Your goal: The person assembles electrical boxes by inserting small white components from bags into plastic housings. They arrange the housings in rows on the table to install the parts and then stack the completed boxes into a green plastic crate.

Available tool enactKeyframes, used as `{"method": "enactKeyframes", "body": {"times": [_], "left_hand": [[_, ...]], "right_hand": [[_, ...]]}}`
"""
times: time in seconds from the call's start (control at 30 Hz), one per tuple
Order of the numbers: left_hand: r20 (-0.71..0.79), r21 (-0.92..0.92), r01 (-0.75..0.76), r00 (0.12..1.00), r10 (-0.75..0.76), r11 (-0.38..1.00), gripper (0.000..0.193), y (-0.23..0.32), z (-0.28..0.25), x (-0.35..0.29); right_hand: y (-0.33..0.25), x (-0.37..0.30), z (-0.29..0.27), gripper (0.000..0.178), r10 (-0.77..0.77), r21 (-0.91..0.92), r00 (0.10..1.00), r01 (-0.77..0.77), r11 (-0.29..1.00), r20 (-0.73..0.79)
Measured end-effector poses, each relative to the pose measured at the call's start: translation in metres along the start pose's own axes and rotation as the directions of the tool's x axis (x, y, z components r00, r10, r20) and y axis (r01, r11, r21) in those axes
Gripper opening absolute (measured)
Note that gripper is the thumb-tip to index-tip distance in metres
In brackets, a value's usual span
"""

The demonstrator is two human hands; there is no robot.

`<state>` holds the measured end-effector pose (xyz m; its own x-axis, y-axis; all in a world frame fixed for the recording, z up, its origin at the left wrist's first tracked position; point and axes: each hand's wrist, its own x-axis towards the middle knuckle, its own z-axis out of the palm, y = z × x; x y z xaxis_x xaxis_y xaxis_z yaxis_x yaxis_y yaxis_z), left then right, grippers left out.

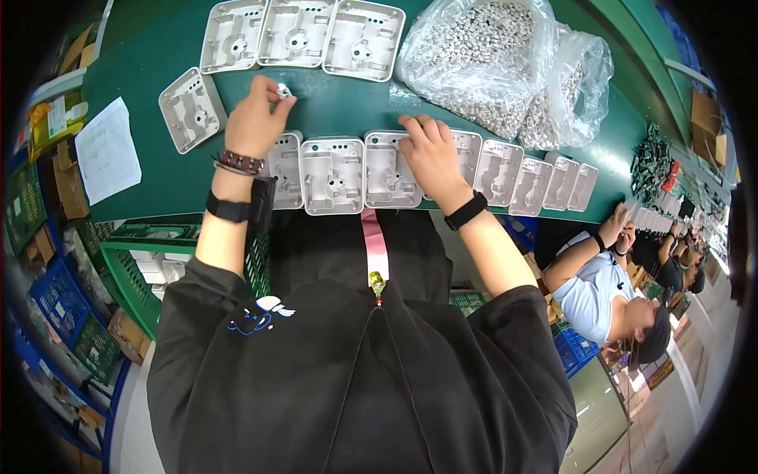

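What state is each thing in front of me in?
Left grip: pinching a small metal part
Right grip: over a grey box, hold unclear
Grey boxes: lidless, open side up
Clear bags: filled with small parts
Paper: lying on the green table
Green crate: holding pale boxes

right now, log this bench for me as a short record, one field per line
surface: green table
left hand: pinches a small silvery part above the table
right hand: palm down over the near row; whether it grips anything cannot be told
near row: pale grey open housings, side by side
far row: three similar housings
lone housing: tilted, at the left
bags: clear plastic bags of small pale parts, at the right
paper: white sheet, far left
co-worker: light blue top, at the right
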<state>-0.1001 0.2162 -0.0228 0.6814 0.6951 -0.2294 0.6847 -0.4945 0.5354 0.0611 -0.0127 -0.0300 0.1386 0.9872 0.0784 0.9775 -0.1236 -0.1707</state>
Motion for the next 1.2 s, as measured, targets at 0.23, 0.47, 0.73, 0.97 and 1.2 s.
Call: {"method": "enactKeyframes", "body": {"times": [0.23,0.47,0.73,0.97,1.2], "left_hand": [[0.076,-0.288,0.073,0.996,-0.053,0.955,0.033,0.043,-0.014,-0.064],[0.208,-0.596,0.149,0.978,-0.027,0.789,0.03,0.031,0.004,-0.106],[0.354,-0.668,0.27,0.935,-0.022,0.694,0.027,0.017,0.006,-0.109],[0.366,-0.527,0.147,0.928,0.068,0.837,0.03,0.003,-0.008,-0.113],[0.396,-0.443,0.084,0.912,0.11,0.893,0.032,-0.002,-0.015,-0.113]], "right_hand": [[0.003,0.004,0.014,0.005,-0.075,-0.12,0.996,0.08,0.99,0.05],[0.005,-0.002,0.001,0.008,0.0,-0.027,0.999,0.001,1.0,0.039],[-0.057,0.02,-0.036,0.014,0.261,0.327,0.965,-0.258,0.909,0.036],[-0.107,0.033,-0.034,0.016,0.159,0.796,0.968,-0.251,0.551,0.195],[-0.101,0.037,-0.024,0.011,0.085,0.757,0.987,-0.157,0.635,0.134]]}}
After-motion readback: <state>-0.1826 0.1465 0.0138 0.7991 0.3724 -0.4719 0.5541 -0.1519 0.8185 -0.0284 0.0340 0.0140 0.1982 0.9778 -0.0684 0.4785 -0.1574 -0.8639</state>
